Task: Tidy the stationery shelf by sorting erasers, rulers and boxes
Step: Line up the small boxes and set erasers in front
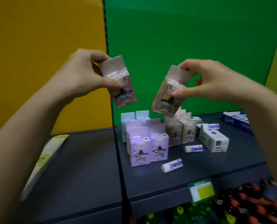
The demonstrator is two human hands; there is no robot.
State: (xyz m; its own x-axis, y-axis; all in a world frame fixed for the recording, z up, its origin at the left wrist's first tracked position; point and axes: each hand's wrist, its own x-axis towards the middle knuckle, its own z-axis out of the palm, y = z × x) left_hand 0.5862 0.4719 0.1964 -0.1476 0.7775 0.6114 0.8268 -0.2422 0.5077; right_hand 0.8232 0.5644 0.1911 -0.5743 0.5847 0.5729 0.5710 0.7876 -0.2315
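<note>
My left hand (84,73) pinches a taupe box (118,83) with a star-shaped window, held tilted in the air above the dark shelf (86,167). My right hand (210,80) pinches a second taupe box (170,94) of the same kind, tilted the other way. Below them stand two purple boxes (147,146), two pale blue boxes (134,118) behind those, and two more taupe boxes (181,131). Three white erasers lie loose: eraser (172,165), eraser (194,148) and eraser (211,126). A white box (214,140) lies flat on the right.
A long pale ruler pack (44,160) lies at the shelf's left. A blue carton (236,122) sits at the far right. A green and yellow price tag (200,190) hangs on the shelf's front edge. Red and green items fill the level below. Yellow and green panels back the shelf.
</note>
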